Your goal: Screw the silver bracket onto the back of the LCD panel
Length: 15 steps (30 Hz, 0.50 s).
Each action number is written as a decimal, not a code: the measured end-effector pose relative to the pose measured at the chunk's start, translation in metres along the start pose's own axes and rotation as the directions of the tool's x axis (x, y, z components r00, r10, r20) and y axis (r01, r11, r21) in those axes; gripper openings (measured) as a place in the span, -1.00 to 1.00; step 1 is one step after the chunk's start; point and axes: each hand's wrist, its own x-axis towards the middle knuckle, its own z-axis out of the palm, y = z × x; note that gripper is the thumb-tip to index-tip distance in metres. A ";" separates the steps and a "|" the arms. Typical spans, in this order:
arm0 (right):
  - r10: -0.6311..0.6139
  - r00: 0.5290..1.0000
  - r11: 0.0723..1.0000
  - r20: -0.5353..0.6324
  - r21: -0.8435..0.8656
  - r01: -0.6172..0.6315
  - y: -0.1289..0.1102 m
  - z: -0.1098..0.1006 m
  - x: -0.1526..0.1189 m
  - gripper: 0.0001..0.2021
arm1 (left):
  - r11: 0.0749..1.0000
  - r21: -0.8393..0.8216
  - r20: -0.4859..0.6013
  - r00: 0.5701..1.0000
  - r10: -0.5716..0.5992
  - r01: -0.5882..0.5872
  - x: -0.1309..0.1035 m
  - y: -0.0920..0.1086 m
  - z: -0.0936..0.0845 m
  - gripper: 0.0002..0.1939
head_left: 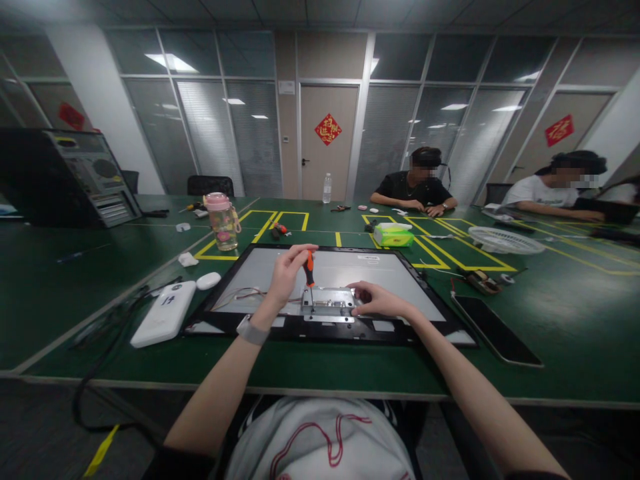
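The display panel (400, 273) lies flat along the near edge of the bench (280, 367), about midway between its sides, and the metal box (327, 295) sits on the panel near the panel's front edge. The fingers of the left hand (286, 275) grasp the orange-and-black screwdriver (309, 273), which stands nearly upright with its shaft reaching down to the left part of the box. A watch (253, 330) circles the left wrist. The right hand (383, 300) has its thumb and fingers bent around the right end of the box, grasping it. Thin wires (237, 293) run across the panel to the left of the box.

Beside the panel's left edge lie a white device (165, 315) and a small white case (209, 281); beyond its far left corner stands a pink-lidded bottle (223, 223). A black phone (497, 330) lies just off the panel's right edge. A green tissue pack (393, 235) rests beyond its far edge. Toward the bench's far edge stands a clear bottle (327, 189), and a person in black (415, 190) sits there.
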 end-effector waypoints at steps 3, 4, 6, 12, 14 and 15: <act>0.000 1.000 1.000 0.000 0.003 0.000 0.001 0.000 0.000 -0.31 | 0.994 -0.095 0.055 0.997 -0.047 0.052 0.000 0.000 0.000 -0.70; -0.001 1.000 1.000 0.000 0.006 0.001 0.001 0.001 0.001 -0.31 | 0.996 -0.081 0.061 0.997 -0.040 0.045 -0.001 0.001 0.000 -0.70; -0.003 1.000 1.000 -0.003 0.012 0.003 0.003 0.001 0.001 -0.31 | 1.000 0.000 0.054 0.999 -0.003 0.003 -0.002 0.003 0.000 -0.74; -0.009 1.000 1.000 -0.007 0.015 0.009 0.004 0.001 0.001 -0.33 | 0.991 0.122 0.016 0.998 0.054 -0.056 -0.003 0.006 0.002 -0.80; -0.006 1.000 1.000 -0.006 0.018 0.006 0.002 0.000 0.001 -0.34 | 0.997 0.061 0.025 0.999 0.035 -0.036 -0.002 0.004 0.001 -0.75; -0.004 1.000 1.000 -0.007 0.019 0.004 0.002 0.000 0.001 -0.34 | 0.999 0.028 0.033 0.999 0.019 -0.020 -0.002 0.003 0.001 -0.73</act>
